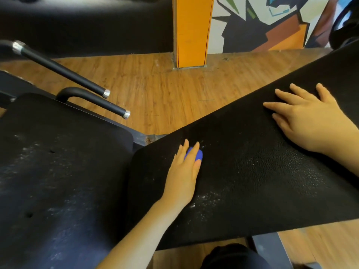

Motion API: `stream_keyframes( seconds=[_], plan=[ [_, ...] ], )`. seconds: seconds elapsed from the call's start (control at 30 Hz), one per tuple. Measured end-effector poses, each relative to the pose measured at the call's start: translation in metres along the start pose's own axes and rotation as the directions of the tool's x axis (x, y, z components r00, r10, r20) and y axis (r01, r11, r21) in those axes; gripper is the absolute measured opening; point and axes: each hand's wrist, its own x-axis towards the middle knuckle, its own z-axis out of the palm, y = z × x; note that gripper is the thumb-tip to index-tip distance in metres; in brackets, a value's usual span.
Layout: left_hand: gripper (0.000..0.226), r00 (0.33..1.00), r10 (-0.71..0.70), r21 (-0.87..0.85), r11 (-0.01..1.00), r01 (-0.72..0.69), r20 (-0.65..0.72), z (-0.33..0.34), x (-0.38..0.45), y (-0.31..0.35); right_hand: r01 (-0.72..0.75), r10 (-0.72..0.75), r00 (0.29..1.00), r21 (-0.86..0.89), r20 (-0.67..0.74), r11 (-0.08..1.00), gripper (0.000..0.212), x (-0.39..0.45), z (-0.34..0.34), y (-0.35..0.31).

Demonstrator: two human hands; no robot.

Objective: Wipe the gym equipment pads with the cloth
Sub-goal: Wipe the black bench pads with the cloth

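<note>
A: Any brand or writing you can read on the equipment?

B: No lettering is legible. The wall mural (272,22) shows only angular colour shapes, and the orange pillar (192,30) is plain.

A: Where is the cloth?

B: The blue cloth (195,153) lies on the long black pad (252,171), near its lower-left rounded end. The left hand (184,171) presses it down with fingers straight and flat, so only a small blue patch shows between them; its full size and shape are hidden.

A: And the other hand?

B: The right hand (305,121) rests palm-down on the same pad, farther up, fingers spread and straight, holding nothing.

A: Which way does that pad run?

B: Its long axis goes from lower left to upper right, where the frame edge cuts it off. White specks dot its surface near the left wrist.

A: Anything else?

B: A second black pad (58,171), also dusted with white, sits to the left, just apart from the first. Two black handles with silver caps (93,98) stand beyond it over the wooden floor (155,90). The top-left background is too dark to make out.
</note>
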Motion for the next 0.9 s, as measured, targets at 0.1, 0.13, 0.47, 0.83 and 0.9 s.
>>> stream_keyframes(
  seconds=[0.1,0.13,0.47,0.83,0.9],
  plan=[
    [0.051,1.000,0.012,0.055,0.998,-0.012,-0.011,0.000,0.013,-0.011,0.007,-0.007,1.000,-0.003,-0.007,1.000,0.050,0.001,0.000,0.000],
    [0.050,1.000,-0.008,0.063,0.998,0.010,-0.030,-0.001,0.030,-0.013,0.006,-0.006,1.000,-0.007,-0.001,1.000,0.051,0.001,0.000,0.000],
    [0.050,0.999,-0.009,0.013,1.000,0.009,-0.050,0.000,-0.002,-0.022,0.002,-0.002,1.000,0.006,0.023,1.000,0.050,0.002,-0.003,-0.008],
    [0.048,0.988,-0.120,0.009,0.993,0.122,-0.098,-0.005,0.039,-0.041,0.051,-0.052,0.998,0.046,0.026,0.998,0.050,0.005,0.011,-0.036],
    [0.049,0.993,-0.091,-0.023,0.996,0.089,-0.075,-0.006,-0.001,-0.034,0.046,-0.048,0.998,0.044,0.036,0.998,0.052,0.003,0.010,-0.038]
  ],
)
